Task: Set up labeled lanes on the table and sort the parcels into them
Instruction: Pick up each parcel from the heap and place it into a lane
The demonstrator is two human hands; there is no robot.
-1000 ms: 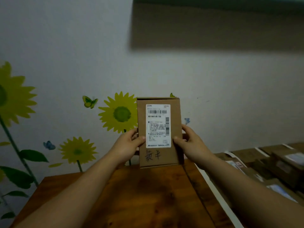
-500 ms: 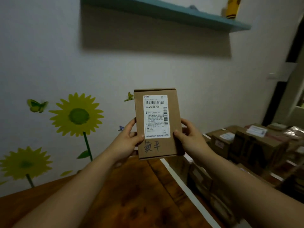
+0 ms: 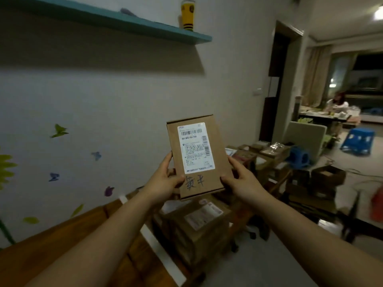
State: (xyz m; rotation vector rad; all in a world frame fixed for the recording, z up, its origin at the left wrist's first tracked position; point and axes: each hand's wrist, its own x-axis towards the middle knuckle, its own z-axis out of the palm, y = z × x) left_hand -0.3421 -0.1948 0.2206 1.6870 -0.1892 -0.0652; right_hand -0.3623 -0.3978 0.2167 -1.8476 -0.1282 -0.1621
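Note:
A small brown cardboard parcel [image 3: 217, 141] stands upright in the air before me, its white shipping label and handwritten black marks facing me. My left hand [image 3: 164, 181] grips its lower left edge, thumb on the front. My right hand [image 3: 238, 180] grips the lower right edge in the same way. The wooden table [image 3: 62, 245] lies below left, with a white tape strip [image 3: 157, 247] along its right side. More brown parcels [image 3: 199, 226] are stacked beside the table's right edge, below the held one.
Many cardboard boxes [image 3: 327, 175] crowd the floor to the right, with a blue stool [image 3: 357, 140] farther back. A teal shelf [image 3: 124, 21] carries a yellow glass [image 3: 187, 14]. A person [image 3: 337, 102] sits at a far table. The wall has flower and butterfly stickers.
My view has swung to the right, away from the sunflower wall toward the boxes and the doorway. The parcel stays upright in both hands, now tilted slightly.

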